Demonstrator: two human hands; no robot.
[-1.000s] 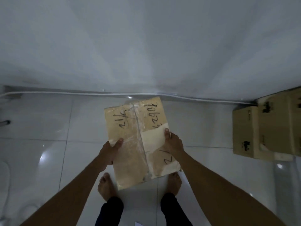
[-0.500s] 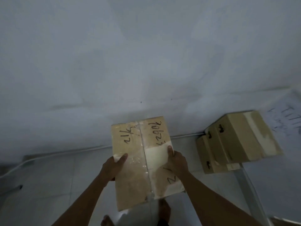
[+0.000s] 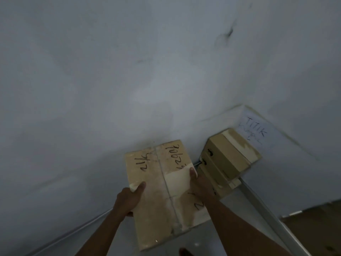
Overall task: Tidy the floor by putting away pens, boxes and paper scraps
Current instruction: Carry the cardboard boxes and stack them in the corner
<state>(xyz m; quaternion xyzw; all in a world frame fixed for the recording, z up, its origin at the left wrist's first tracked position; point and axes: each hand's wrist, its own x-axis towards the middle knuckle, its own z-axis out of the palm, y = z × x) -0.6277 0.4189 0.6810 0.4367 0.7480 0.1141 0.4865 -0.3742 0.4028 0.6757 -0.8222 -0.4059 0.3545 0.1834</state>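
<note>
Beneath the held box (image 3: 166,191), the fingers of the left grip (image 3: 129,198) and right grip (image 3: 201,183) are hidden; only the thumbs show. Both forearms are cut off by the bottom edge. Just beyond the right grip, the stacked boxes (image 3: 227,157) are partly covered. Farther off, the wall note (image 3: 256,132) has a second line too blurred to read.

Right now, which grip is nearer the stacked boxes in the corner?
Right. The right grip holds the carried box by its right edge, close beside the stacked boxes. The left grip holds its left edge, the box's width farther away.
</note>
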